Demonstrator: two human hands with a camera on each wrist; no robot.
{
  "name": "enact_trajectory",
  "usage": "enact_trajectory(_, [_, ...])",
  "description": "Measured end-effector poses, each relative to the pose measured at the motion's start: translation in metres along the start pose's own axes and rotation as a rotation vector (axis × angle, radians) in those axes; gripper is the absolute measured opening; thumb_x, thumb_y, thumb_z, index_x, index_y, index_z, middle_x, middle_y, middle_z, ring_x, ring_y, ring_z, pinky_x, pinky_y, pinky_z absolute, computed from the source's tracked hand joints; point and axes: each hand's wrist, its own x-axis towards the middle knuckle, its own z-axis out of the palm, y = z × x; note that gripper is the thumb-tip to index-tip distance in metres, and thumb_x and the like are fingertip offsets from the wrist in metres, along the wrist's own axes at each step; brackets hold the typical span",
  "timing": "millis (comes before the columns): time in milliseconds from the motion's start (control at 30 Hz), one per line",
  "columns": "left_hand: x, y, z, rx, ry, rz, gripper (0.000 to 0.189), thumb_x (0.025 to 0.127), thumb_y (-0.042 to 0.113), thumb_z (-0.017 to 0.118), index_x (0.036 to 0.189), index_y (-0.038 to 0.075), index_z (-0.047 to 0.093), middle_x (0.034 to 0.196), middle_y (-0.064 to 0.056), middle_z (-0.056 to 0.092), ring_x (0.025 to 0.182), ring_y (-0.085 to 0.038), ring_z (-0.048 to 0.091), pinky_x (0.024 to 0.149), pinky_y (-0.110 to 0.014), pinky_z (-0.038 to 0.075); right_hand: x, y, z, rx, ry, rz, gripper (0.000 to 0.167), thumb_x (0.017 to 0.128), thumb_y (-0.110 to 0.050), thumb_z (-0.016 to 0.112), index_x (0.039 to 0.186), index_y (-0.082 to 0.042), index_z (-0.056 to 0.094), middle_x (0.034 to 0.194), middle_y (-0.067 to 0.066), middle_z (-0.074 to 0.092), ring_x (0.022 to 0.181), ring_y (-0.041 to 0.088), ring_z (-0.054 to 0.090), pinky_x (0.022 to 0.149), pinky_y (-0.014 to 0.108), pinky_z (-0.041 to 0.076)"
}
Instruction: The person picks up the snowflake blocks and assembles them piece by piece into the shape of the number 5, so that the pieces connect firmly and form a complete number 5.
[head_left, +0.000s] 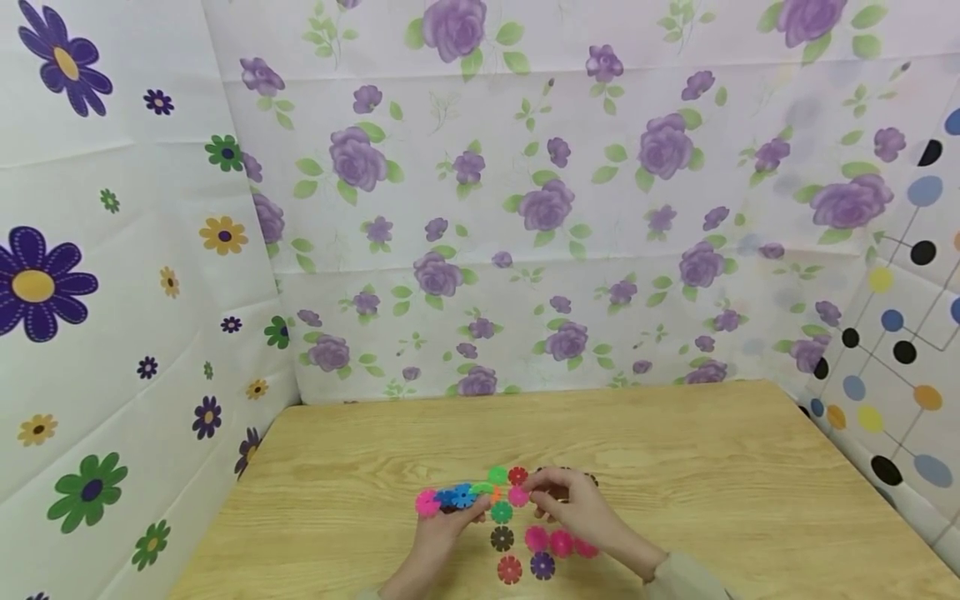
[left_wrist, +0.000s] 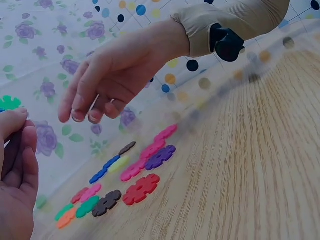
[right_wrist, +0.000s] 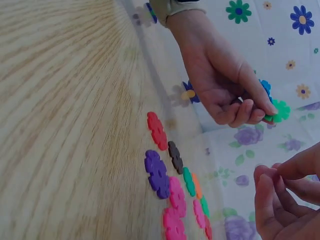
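My left hand [head_left: 444,533] pinches a joined row of flower-shaped plastic discs between thumb and fingers. A light green disc [right_wrist: 281,110] is at the pinched end. Blue discs [head_left: 462,495] and a pink disc [head_left: 428,502] extend to the left of it. My right hand [left_wrist: 112,75] hangs above the table with loosely bent fingers, and nothing shows in its grasp. In the head view, its fingertips overlap the area beside a loose pink disc [head_left: 518,496]. The left wrist view shows those fingertips well above the discs on the table.
Loose discs lie on the wooden table [head_left: 322,500], among them a red one [left_wrist: 142,190], a dark brown one [left_wrist: 106,203], a purple one [left_wrist: 160,157] and several pink ones [head_left: 561,543]. Patterned cloth [head_left: 495,208] hangs around the table's back and sides.
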Motion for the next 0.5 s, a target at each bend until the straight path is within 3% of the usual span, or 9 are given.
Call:
enact_trajectory(200, [0.002, -0.001, -0.001, -0.054, -0.011, 0.035, 0.042, 0.078, 0.044, 0.078, 0.095, 0.007, 0.071, 0.079, -0.004, 0.072, 0.079, -0.012, 0.065, 0.088, -0.036, 0.050, 0.004, 0.013, -0.001, -0.060, -0.090, 0.016, 0.018, 0.096, -0.011, 0.058, 0.107, 0.000, 0.068, 0.099, 0.021, 0.066, 0.075, 0.025, 0.065, 0.062, 0.030, 0.058])
enact_trajectory(500, [0.002, -0.007, -0.004, -0.117, -0.023, -0.015, 0.041, 0.080, 0.039, 0.078, 0.100, 0.005, 0.069, 0.084, 0.002, 0.073, 0.081, -0.011, 0.066, 0.084, -0.031, 0.054, 0.012, 0.024, 0.008, -0.250, -0.149, -0.006, 0.012, 0.087, -0.004, 0.066, 0.098, -0.007, 0.071, 0.092, 0.005, 0.070, 0.076, 0.001, 0.059, 0.068, 0.017, 0.052])
